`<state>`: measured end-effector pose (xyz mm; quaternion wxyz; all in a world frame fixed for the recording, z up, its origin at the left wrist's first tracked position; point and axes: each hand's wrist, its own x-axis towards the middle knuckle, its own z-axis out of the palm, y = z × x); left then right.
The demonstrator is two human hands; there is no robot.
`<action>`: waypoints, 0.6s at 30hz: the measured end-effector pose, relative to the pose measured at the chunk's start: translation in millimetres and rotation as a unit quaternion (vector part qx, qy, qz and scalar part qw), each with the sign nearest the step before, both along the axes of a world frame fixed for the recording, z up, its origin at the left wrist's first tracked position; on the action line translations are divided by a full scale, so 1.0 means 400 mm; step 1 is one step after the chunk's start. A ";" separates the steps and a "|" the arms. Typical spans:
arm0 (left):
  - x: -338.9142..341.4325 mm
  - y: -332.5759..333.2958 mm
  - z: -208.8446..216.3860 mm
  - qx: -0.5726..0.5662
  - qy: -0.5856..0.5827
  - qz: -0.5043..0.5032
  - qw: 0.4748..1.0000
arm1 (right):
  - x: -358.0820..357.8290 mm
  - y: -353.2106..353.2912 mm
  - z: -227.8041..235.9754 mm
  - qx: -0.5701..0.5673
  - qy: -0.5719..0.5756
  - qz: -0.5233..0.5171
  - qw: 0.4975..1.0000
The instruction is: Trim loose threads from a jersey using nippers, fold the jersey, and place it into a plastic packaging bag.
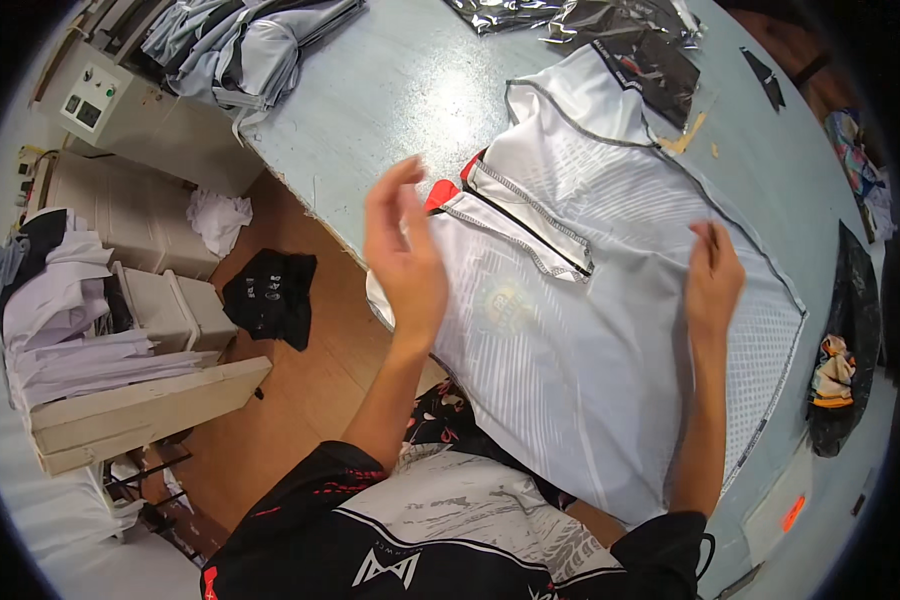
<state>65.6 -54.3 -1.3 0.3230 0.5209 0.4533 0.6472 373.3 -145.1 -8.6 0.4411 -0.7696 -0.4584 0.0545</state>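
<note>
A white zip-neck jersey (610, 330), seams showing, lies spread on the pale table in front of me. Its front opening has a dark zip strip (530, 232) edged in white, with red fabric (442, 194) at the collar end. Over the jersey's left edge, my left hand (406, 255) is raised with thumb and fingers apart, holding nothing. My right hand (715, 278) is above the jersey's right part, its fingers loosely bent and no cloth visibly gripped. Whether the right hand touches the fabric cannot be made out.
Grey and black folded garments (260, 55) are piled at the table's far left. Clear plastic packages (610, 20) lie at the far edge, with a black plastic bag (843, 340) at the right. Left of the table, a wooden shelf (150, 405) carries white cloth; a black garment (270, 297) hangs nearby.
</note>
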 end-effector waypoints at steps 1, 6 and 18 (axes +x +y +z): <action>-0.007 -0.020 0.014 0.016 0.138 -0.056 0.989 | 0.011 -0.058 0.026 -0.071 -0.034 -0.030 0.996; 0.120 -0.021 -0.037 0.302 0.343 -0.406 0.791 | 0.142 -0.357 -0.057 -0.102 -0.192 -0.078 0.973; -0.063 0.142 0.018 0.138 0.471 -0.184 0.852 | 0.162 -0.426 -0.059 -0.085 -0.197 -0.109 0.971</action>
